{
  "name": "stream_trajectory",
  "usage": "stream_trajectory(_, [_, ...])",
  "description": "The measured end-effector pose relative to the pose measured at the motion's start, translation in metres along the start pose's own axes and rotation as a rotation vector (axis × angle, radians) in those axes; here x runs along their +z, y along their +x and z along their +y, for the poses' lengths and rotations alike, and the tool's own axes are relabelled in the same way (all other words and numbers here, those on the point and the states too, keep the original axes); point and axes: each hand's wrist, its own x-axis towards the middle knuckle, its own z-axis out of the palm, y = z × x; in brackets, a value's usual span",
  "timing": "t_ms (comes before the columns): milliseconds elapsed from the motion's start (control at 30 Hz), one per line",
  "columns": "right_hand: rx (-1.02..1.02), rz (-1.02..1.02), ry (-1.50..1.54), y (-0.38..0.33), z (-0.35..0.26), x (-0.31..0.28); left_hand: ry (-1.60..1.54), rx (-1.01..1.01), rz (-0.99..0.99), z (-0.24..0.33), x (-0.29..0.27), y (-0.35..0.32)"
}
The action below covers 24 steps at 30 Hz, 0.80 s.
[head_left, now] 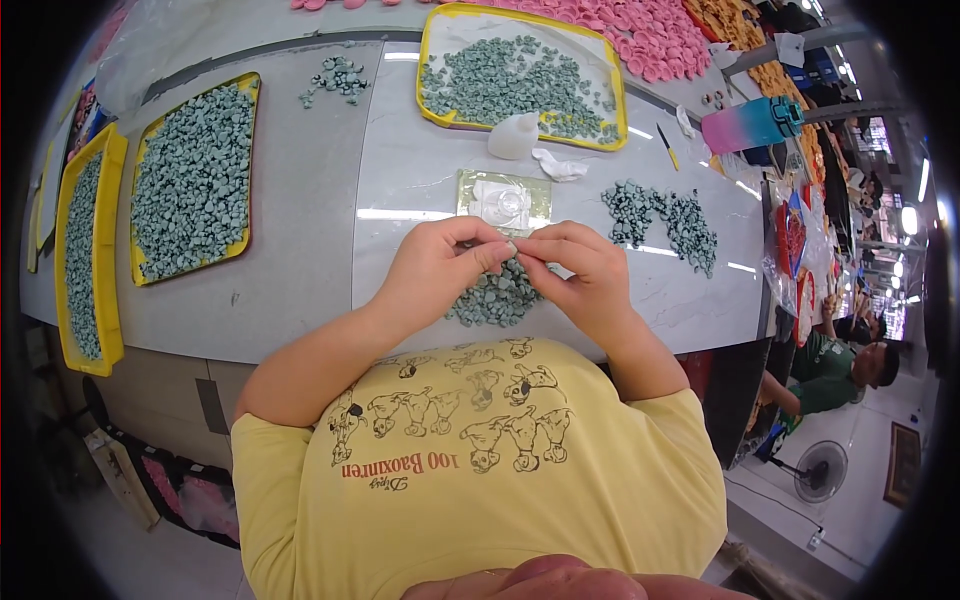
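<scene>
My left hand [432,270] and my right hand [582,268] meet at the fingertips over the table's near edge. Each is closed in a pinch, thumb against fingers. Whatever sits between the fingertips is too small and too covered to name. Just below them lies a heap of small grey-green pieces [495,298], partly hidden by my hands. Beyond the fingers is a flat, clear-wrapped green pad [541,195] with a white sheet and a small clear round dish [508,208] on it. A white squeeze bottle [513,137] stands behind it, beside a crumpled white tissue [560,166].
Yellow-rimmed trays of similar pieces stand at the back [424,62], at the left [137,215] and at the far left [113,240]. Loose piles lie at the right [660,222] and back left [338,78]. A yellow-handled knife [669,152] and a pink-blue bottle [745,125] are rightward. A person [835,368] sits farther right.
</scene>
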Motion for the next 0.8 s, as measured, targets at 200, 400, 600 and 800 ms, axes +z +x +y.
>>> stream_trajectory(200, [0.021,-0.063,0.026,-0.001,0.002,-0.004,0.060,0.019,-0.016,0.000,-0.002,0.000])
stream_trajectory(400, [-0.078,-0.076,-0.053,0.000,0.002,-0.005,0.318,0.252,0.040,-0.008,-0.003,0.000])
stream_trajectory(600, [-0.168,-0.115,-0.126,0.005,0.000,-0.009,0.461,0.293,0.032,-0.006,-0.002,-0.001])
stream_trajectory(800, [-0.169,-0.079,-0.184,0.012,0.004,-0.008,0.329,0.184,0.043,-0.001,0.001,-0.002])
